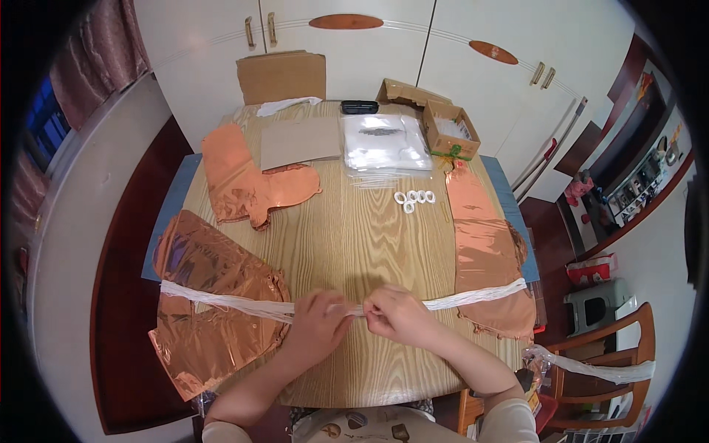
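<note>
A long bundle of white strings (236, 304) stretches across the near part of the table. At its middle my right hand (396, 314) is closed, with the fingers pinching the bundle. Just beside it my left hand (323, 317) curls round the same bundle, its fingers slightly blurred. The strings' left end lies over flat copper-coloured foil balloons (214, 332). The right end rests on another stack of flat foil balloons (484, 251). What the fingertips do between the two hands is partly hidden.
Another foil balloon (236, 181) lies at the far left by a cardboard sheet (299, 142). Clear plastic bags (385, 148), small white rings (409, 208) and an open cardboard box (452, 133) are at the back. A wooden chair (642, 340) stands right, with white strings over it.
</note>
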A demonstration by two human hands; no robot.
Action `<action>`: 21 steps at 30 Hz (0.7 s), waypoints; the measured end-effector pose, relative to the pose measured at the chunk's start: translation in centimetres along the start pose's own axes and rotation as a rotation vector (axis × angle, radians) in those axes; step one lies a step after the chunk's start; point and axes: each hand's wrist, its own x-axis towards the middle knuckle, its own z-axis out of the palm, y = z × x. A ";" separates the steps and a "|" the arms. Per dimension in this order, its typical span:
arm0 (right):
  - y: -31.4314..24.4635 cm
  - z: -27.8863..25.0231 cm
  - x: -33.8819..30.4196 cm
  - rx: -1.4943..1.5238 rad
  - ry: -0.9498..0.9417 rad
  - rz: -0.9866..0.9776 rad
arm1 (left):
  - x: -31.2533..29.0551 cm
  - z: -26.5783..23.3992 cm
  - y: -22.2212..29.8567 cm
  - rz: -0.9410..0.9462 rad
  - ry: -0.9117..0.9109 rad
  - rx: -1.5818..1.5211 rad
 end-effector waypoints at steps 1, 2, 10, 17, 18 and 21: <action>-0.6 -0.1 -0.2 0.088 -0.038 0.093 | -0.3 -0.2 0.0 0.028 -0.063 -0.004; -1.4 -0.3 -0.4 0.176 -0.076 0.187 | -0.6 -0.3 -0.1 0.056 -0.127 -0.008; -1.7 1.4 -1.4 0.669 -0.183 0.160 | -1.0 0.1 -0.3 0.010 -0.105 -0.739; 0.4 2.1 -1.9 0.821 -0.140 0.007 | -2.5 0.2 -2.8 -0.207 -0.148 -1.213; 0.7 2.2 -2.0 0.958 -0.098 0.045 | -2.7 0.1 -3.6 -0.258 -0.154 -1.381; 1.6 2.5 -2.4 1.125 -0.101 0.190 | -2.4 0.1 -4.3 -0.391 -0.033 -1.939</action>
